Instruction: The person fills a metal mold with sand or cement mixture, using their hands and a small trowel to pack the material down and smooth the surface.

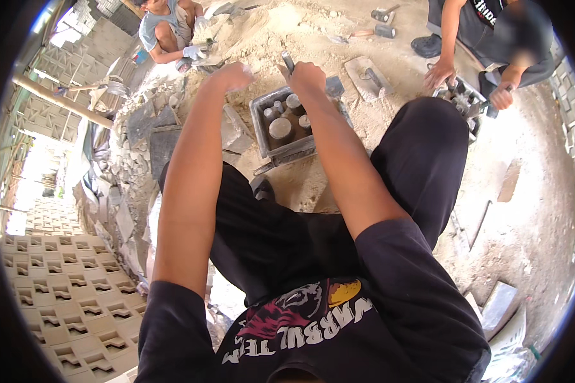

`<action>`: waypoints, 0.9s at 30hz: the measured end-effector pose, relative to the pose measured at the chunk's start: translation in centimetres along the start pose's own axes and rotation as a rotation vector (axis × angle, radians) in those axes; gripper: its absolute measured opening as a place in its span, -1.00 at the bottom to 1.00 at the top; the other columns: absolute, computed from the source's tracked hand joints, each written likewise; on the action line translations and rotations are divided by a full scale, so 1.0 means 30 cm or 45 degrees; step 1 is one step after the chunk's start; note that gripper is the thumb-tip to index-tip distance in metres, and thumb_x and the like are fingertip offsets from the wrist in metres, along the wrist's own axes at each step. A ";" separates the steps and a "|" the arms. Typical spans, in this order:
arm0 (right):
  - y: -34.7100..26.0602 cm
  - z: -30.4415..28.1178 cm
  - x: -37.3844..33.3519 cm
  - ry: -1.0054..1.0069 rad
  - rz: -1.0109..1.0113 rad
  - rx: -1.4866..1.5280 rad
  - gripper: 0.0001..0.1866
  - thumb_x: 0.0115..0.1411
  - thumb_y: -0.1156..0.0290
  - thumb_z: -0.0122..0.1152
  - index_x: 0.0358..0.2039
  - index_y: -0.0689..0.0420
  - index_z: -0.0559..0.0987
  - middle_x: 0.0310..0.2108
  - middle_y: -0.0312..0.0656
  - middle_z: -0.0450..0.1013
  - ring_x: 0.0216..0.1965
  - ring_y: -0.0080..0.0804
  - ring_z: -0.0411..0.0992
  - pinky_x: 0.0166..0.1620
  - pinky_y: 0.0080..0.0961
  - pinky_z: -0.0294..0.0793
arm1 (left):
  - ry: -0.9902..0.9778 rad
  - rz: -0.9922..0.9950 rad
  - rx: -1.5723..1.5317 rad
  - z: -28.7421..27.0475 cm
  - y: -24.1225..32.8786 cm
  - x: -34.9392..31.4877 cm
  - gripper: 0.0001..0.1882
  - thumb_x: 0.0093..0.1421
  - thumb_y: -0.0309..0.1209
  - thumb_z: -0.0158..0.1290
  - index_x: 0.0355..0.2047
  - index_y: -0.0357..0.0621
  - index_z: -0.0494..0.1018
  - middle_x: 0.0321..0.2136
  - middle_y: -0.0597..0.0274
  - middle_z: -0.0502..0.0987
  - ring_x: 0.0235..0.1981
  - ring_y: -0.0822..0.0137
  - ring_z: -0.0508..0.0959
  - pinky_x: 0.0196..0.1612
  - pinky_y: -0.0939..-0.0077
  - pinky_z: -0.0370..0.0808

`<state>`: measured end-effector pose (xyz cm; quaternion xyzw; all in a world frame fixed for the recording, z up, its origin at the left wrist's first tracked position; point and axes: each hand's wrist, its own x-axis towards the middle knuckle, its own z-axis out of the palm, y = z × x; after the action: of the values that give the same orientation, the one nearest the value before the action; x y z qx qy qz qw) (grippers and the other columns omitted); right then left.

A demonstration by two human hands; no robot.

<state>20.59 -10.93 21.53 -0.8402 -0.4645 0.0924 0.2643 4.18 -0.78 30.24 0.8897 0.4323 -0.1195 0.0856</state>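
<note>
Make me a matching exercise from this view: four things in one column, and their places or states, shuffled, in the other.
Things
1. Right hand
2. Grey rectangular box
3. Flat hand float
4. Patterned blocks

Places or states
A. Pale, in rows at the lower left
B. Lying flat, handle up, to the right of the box
C. Closed around a grey rod-like tool
D. Containing round-topped cylinders

Pairs: 1-C, 2-D, 3-B, 4-A

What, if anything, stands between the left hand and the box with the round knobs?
Nothing visible: only sandy ground shows between the left hand and the near-left side of the box. The right forearm crosses in front of the box's right side, hiding part of it.
</note>
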 end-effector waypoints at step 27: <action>-0.106 0.009 0.079 -0.288 -0.021 0.867 -0.34 0.15 -0.13 0.22 -0.72 0.28 0.47 -0.76 -0.16 0.37 -0.66 -0.41 0.34 -0.48 -0.29 0.32 | 0.670 -0.582 -0.885 0.851 -0.084 0.246 0.24 -0.18 0.21 0.32 0.34 -0.21 -0.03 0.24 -0.15 0.18 0.25 -0.08 0.24 0.23 0.13 0.28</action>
<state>19.45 -7.51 23.20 -0.6845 -0.4402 0.3322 0.4768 3.06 -0.25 3.59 0.6910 0.6376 0.2448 0.2368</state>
